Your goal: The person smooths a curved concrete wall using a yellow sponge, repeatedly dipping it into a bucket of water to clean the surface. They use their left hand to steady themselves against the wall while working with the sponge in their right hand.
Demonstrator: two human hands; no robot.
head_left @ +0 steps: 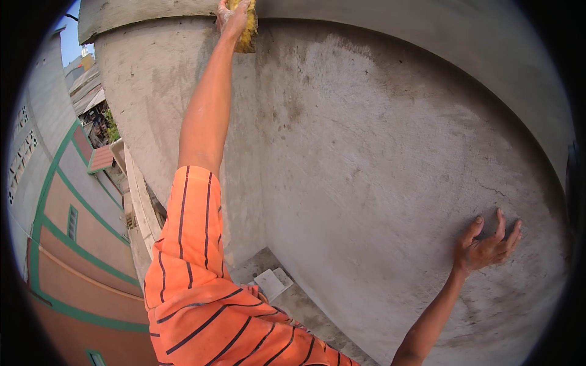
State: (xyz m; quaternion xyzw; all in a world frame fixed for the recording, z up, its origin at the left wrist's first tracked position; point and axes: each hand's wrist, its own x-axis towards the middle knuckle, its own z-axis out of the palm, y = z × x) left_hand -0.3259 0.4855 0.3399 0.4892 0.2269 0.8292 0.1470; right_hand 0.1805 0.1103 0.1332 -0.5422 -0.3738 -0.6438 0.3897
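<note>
Orange short-sleeved shirt with dark stripes [189,219] sits closest to the lens, its sleeve leading to the raised left arm. Left hand [233,21] is at the top of frame, grip clenched round a shaggy yellow sponge [249,30]. Sponge is up at the grey cement overhead band [140,12], near the inside corner; can't tell if its whole face is in contact, hand hides part. Right hand [488,249]: grip released, nothing in it, fingers spread and bent at the big grey plastered wall [366,152]. Looks like a brace, but firm contact isn't certain from this angle.

Step in hand reads as rubbing down the band. To do it well: sponge flat, light even pressure, overlapping strokes along the band, not across its lower edge. Ease off at the corner; pressing there could round or gouge it. Rinse if grit loads up, else it'll likely score the face. Arm's near full reach, so pressure control is probably poor; better to shift the body closer than stretch. Brace with a flat palm, clear of the thin dark crack [491,190] just above the right fingers.
</note>
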